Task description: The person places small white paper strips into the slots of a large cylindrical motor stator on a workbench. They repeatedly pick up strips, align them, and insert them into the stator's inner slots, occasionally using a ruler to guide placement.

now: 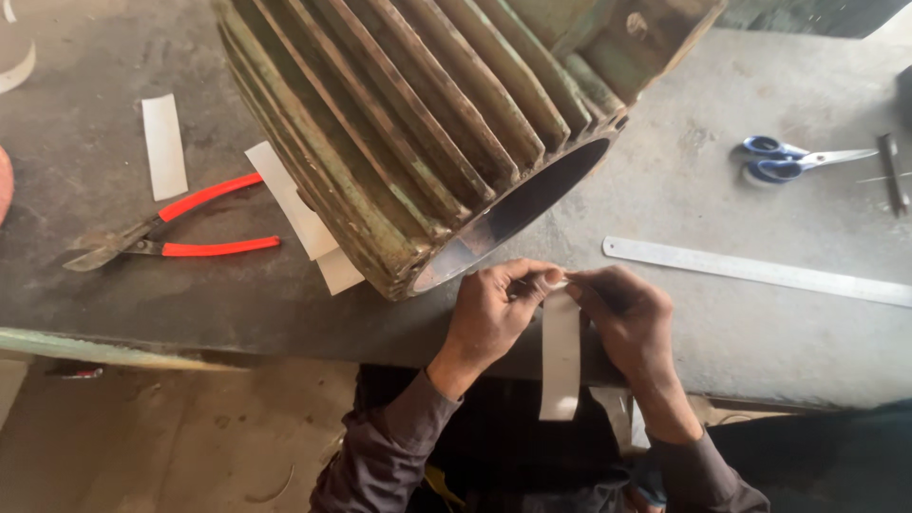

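My left hand (494, 309) and my right hand (622, 318) meet at the bench's near edge, both pinching the top end of a white paper strip (560, 366). The strip hangs straight down between my wrists. Just behind my left hand lies a large green finned motor housing (408, 123) on its side, its open round bore (518, 209) facing me.
Red-handled pliers (176, 233) lie at the left on the grey bench (760, 332). More white paper strips (163, 144) rest beside and under the housing. A steel ruler (760, 271) and blue-handled scissors (788, 161) lie at the right.
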Tool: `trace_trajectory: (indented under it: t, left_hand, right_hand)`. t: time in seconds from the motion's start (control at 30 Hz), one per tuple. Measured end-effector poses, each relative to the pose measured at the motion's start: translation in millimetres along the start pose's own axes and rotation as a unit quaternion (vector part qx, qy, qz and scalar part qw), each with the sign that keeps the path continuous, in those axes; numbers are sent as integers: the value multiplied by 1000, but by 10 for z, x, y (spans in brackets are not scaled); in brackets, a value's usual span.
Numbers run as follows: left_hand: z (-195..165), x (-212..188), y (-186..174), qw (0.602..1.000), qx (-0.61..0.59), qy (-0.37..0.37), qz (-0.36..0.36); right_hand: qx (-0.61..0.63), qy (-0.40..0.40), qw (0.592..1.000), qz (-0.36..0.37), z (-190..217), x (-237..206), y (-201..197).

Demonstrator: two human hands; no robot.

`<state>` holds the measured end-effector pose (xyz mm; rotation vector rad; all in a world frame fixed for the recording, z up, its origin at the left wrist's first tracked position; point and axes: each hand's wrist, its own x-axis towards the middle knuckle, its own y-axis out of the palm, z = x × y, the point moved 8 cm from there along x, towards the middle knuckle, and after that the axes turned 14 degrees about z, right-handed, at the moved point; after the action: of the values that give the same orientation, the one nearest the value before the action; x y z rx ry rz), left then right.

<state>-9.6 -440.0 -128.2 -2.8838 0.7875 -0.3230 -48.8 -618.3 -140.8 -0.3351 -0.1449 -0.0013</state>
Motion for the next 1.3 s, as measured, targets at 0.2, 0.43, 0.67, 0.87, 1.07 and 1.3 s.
trace_trajectory:
  t: [0.2, 0.43, 0.67, 0.87, 1.07, 1.3]
  left_hand:
    - [-95, 4, 18, 999, 0, 39, 17]
    - [-35, -35, 87, 999, -16, -6, 51]
    - [-128, -80, 62, 998, 40, 52, 24]
    - [-170, -110, 33, 995, 68, 65, 5]
    - [-223, -128, 49, 993, 98, 59, 2]
    - [-335, -190, 33, 983, 145, 107, -41]
  right_hand:
    - [-19, -34, 999, -11, 74, -59, -2]
    - [-13, -64, 998, -11, 73, -114, -7]
    - [5, -46, 999, -2, 108, -122, 14]
    - [26, -42, 999, 21, 171, -108, 52]
    - [-31, -50, 998, -21, 224, -132, 43]
    - [-69, -65, 995, -40, 295, -162, 56]
